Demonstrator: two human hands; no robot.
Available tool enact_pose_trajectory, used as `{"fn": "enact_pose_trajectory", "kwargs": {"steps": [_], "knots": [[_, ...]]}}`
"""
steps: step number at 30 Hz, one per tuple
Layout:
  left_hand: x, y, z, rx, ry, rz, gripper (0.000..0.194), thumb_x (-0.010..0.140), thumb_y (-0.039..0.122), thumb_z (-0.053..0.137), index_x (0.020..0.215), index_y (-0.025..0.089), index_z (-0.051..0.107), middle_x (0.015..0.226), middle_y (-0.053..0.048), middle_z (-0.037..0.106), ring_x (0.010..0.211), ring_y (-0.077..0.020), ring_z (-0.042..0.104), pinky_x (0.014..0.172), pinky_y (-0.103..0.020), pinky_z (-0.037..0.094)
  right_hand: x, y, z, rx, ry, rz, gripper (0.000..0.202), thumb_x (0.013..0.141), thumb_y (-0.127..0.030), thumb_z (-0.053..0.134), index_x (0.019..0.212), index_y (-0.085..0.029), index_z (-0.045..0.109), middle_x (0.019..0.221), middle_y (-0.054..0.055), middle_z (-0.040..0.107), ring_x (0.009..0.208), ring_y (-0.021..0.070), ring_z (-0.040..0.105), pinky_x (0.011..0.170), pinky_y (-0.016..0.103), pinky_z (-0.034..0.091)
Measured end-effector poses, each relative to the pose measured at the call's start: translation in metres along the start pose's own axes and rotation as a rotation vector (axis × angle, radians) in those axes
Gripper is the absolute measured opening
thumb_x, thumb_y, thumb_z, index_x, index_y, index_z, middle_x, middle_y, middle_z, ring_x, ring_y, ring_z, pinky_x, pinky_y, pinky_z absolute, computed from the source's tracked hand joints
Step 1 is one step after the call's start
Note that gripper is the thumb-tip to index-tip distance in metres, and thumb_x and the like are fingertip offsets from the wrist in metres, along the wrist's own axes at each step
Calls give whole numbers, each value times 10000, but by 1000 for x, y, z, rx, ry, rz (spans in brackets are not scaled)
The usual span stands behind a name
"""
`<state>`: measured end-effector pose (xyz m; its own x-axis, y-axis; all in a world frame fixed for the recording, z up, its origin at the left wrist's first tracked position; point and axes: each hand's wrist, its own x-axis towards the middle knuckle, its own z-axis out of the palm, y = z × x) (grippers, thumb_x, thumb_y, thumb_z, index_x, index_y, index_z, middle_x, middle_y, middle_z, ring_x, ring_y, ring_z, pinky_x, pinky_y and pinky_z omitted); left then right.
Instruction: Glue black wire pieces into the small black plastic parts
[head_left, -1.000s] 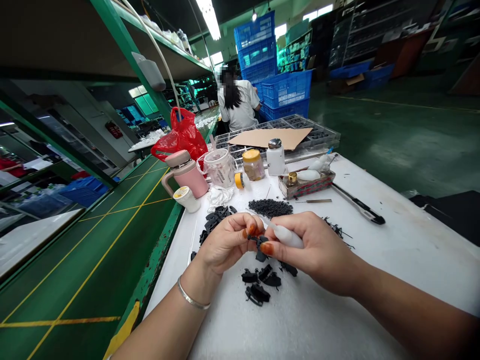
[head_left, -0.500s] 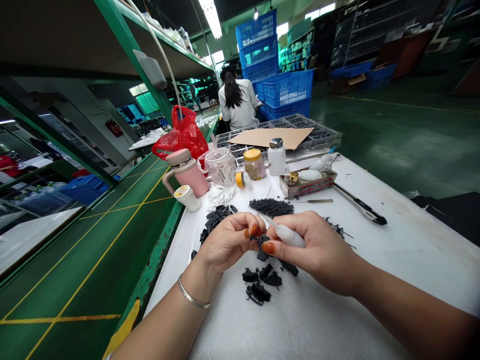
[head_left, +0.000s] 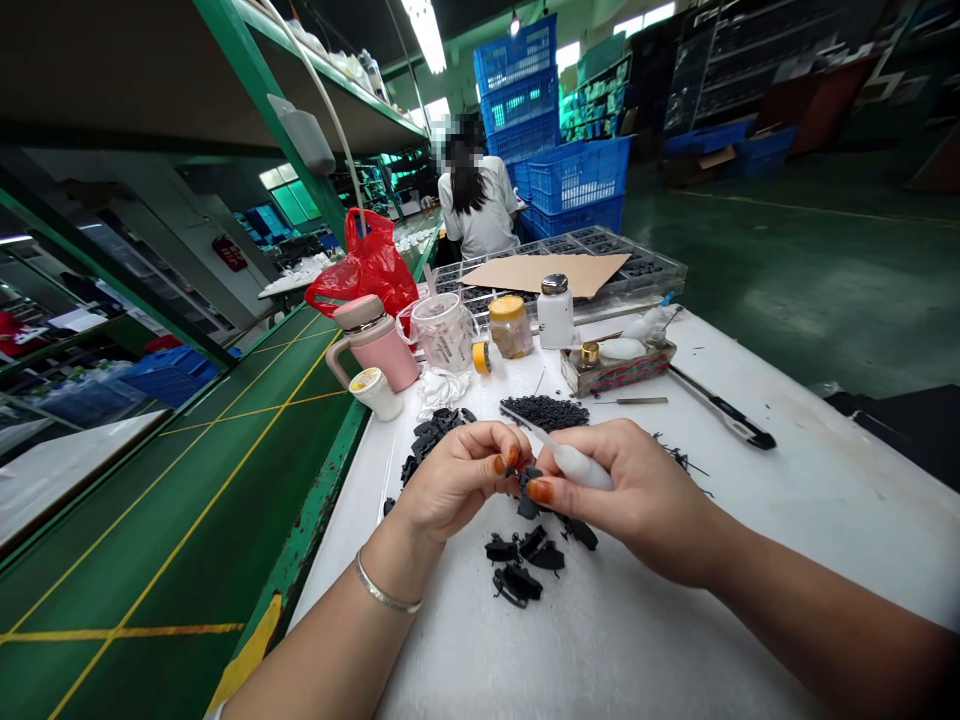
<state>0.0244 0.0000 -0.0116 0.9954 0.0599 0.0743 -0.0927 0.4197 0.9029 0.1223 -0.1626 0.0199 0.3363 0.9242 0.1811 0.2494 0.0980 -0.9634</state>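
My left hand (head_left: 457, 475) pinches a small black plastic part (head_left: 528, 492) between thumb and fingertips. My right hand (head_left: 630, 495) meets it there, thumb close against the same part. In the right hand's grip lies a white squeeze bottle with a thin tip (head_left: 581, 468), its nozzle pointing up and left. Below the hands several similar black parts (head_left: 525, 565) lie on the white tabletop (head_left: 600, 640). A heap of black parts (head_left: 435, 432) sits behind my left hand. Beyond the hands is a pile of tiny black pieces (head_left: 544, 411).
Along the back stand a pink mug (head_left: 382, 350), a plastic cup (head_left: 442, 335), a yellow-lidded jar (head_left: 510, 328), a pump bottle (head_left: 555, 315) and a small box of bottles (head_left: 619, 368). A black-handled knife (head_left: 727, 408) lies right. A green conveyor belt (head_left: 187, 480) runs left. A person (head_left: 478, 200) sits ahead.
Both hands stay together at nearly the same spot. The bottle's thin nozzle shows more clearly above the fingers now, and the view has shifted very slightly.
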Motion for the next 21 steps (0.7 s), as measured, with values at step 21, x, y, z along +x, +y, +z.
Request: {"fn": "enact_pose_trajectory", "kwargs": {"steps": [21], "knots": [[-1, 2, -3, -7, 25, -52, 131, 802, 172, 692, 781, 92, 590, 841, -48, 506, 724, -109, 525, 608, -188, 494, 1, 6, 2, -91, 78, -49, 240, 802, -277, 616, 618, -137, 553, 523, -51, 391, 494, 74, 315, 436, 186, 240]]}}
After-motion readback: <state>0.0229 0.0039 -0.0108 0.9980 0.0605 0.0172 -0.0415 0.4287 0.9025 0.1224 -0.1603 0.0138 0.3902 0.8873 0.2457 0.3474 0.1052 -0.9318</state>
